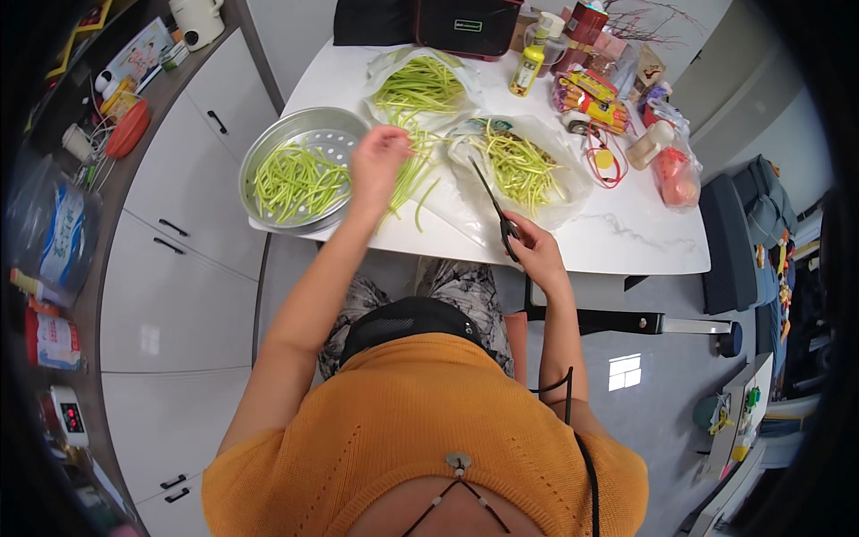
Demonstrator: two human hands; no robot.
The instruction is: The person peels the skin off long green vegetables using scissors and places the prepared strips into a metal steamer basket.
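My right hand (pixel 537 253) grips the handles of black scissors (pixel 495 201), whose blades point up and to the left, over the edge of a plastic bag. My left hand (pixel 379 161) is closed, its fingers curled together above loose green stems (pixel 407 179) on the table; whatever lies between those fingers is hidden. To its left, a round metal steamer pan (pixel 331 143) with a holed bottom holds a heap of cut green stems (pixel 300 183). Long stems (pixel 419 85) fill a clear bag behind the hand. Shorter, paler pieces (pixel 523 170) lie in another open bag (pixel 573 183) beside the scissors.
The white table (pixel 626 237) carries a yellow bottle (pixel 528 67), packets of sausages (pixel 591 98), a red cord (pixel 601 170), a jar (pixel 650 145) and bagged red fruit (pixel 677 174). A black case (pixel 465 27) stands at the back. White cabinets (pixel 179 295) run along the left.
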